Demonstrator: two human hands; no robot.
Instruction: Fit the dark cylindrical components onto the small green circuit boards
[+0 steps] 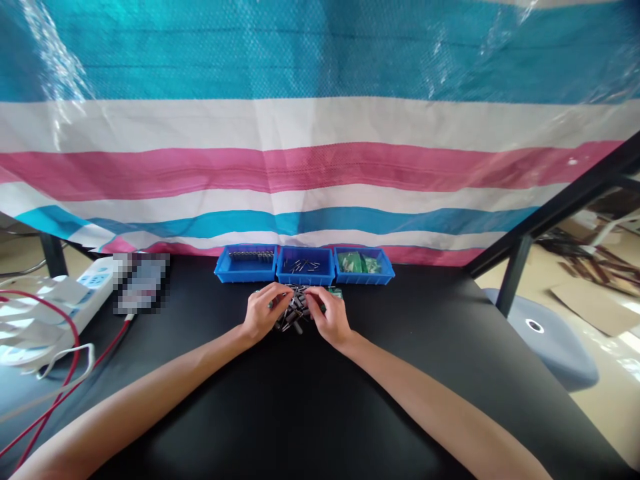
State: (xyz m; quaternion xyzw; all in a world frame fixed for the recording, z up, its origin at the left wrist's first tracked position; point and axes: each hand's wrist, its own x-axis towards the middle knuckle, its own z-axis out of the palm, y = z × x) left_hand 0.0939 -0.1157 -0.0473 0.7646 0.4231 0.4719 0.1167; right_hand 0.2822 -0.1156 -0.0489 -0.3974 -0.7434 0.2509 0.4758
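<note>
1. Head view, centre of the frame: the left hand [263,312] and the right hand [330,317] meet over a small heap of dark pins [295,312] on the black table [310,413], just below the middle blue bin [305,266].
2. The left hand's fingers curl in narrowly at the heap's left edge. The right hand's fingers are likewise drawn in at its right edge, beside a bit of green board [336,293]. Whether either hand has pinched one pin cannot be told.
3. Above them, the left blue bin [245,263] holds a row of metal parts, the middle one loose pins, and the right blue bin [364,265] green boards.
4. As a judgement, fingertip work suits this: separate one pin at a time and keep the heap together near the bins.
5. Left edge of the frame: a white power strip [75,293] and red wires [70,373], well apart from the hands.
</note>
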